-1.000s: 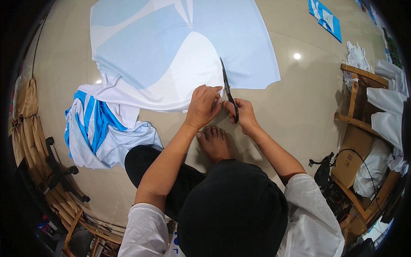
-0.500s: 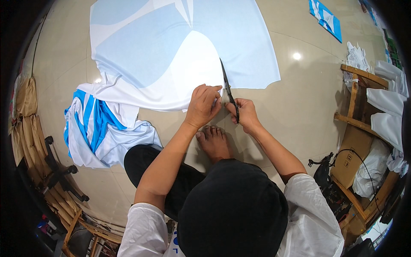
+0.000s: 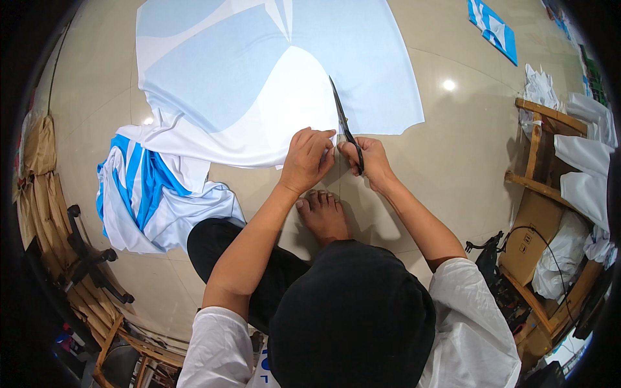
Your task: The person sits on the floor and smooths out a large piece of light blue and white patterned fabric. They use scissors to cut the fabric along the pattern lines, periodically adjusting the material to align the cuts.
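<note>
A large sheet of pale blue and white fabric (image 3: 200,77) lies spread on the floor in front of me. My left hand (image 3: 307,158) is closed on the white near edge of this fabric, its fingertips pinching it beside the cut. In my right hand (image 3: 369,161) is a pair of black scissors (image 3: 341,113), my fingers through the handles. The long blades point away from me, lying along the border between the white part and the pale blue part. The lower blade is hidden, so how far the blades are apart does not show.
Crumpled blue-and-white striped cloth (image 3: 142,187) is heaped at left, joining the fabric's white part. A folded blue piece (image 3: 495,32) lies far right. At right stands a wooden frame (image 3: 533,149) with white cloth, near a cardboard box (image 3: 533,236). My bare foot (image 3: 323,216) is just below my hands.
The scissors and my right hand have moved a little forward, away from me, with the blade tips farther up the fabric. My left hand has stayed in place.
</note>
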Available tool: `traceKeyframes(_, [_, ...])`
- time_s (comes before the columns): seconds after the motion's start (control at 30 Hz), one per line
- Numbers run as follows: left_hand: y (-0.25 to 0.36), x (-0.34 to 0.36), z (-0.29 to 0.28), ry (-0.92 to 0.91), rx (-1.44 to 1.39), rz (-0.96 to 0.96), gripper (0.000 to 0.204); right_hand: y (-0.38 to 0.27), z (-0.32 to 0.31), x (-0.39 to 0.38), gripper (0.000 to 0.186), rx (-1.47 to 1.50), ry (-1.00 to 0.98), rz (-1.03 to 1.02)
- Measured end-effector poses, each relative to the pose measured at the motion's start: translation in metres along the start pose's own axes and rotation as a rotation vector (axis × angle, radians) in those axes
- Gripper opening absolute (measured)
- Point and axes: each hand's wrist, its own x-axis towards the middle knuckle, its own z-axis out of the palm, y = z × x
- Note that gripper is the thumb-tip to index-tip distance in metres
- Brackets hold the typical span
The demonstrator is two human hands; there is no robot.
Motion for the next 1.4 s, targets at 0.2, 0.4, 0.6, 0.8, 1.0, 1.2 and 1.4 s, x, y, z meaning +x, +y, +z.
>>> traceKeyframes(0.2, [0.001, 0.001, -0.002, 0.002, 0.006, 0.016, 0.024, -0.004, 0.001, 0.001, 0.027, -0.015, -0.002, 0.010])
traceKeyframes(0.4, [0.001, 0.000, -0.001, 0.008, 0.016, 0.016, 0.024, -0.004, -0.006, 0.002, 0.029, -0.068, -0.018, 0.004])
traceKeyframes(0.6, [0.002, 0.001, -0.001, 0.012, 0.032, 0.025, 0.024, -0.018, -0.009, 0.005, 0.031, -0.074, -0.033, 0.006])
traceKeyframes(0.8, [0.002, 0.000, -0.002, 0.013, 0.038, 0.027, 0.024, -0.032, -0.009, 0.020, 0.030, -0.107, -0.046, 0.021])
traceKeyframes(1.0, [0.000, -0.001, -0.001, 0.005, 0.020, 0.029, 0.027, -0.039, -0.011, 0.024, 0.029, -0.134, -0.069, 0.014])
traceKeyframes(1.2, [0.000, -0.002, -0.001, 0.000, 0.030, 0.023, 0.026, -0.044, -0.012, 0.023, 0.028, -0.128, -0.075, 0.024])
traceKeyframes(1.4, [-0.001, -0.002, 0.000, -0.002, 0.028, 0.026, 0.027, -0.041, -0.016, 0.026, 0.027, -0.101, -0.094, 0.027])
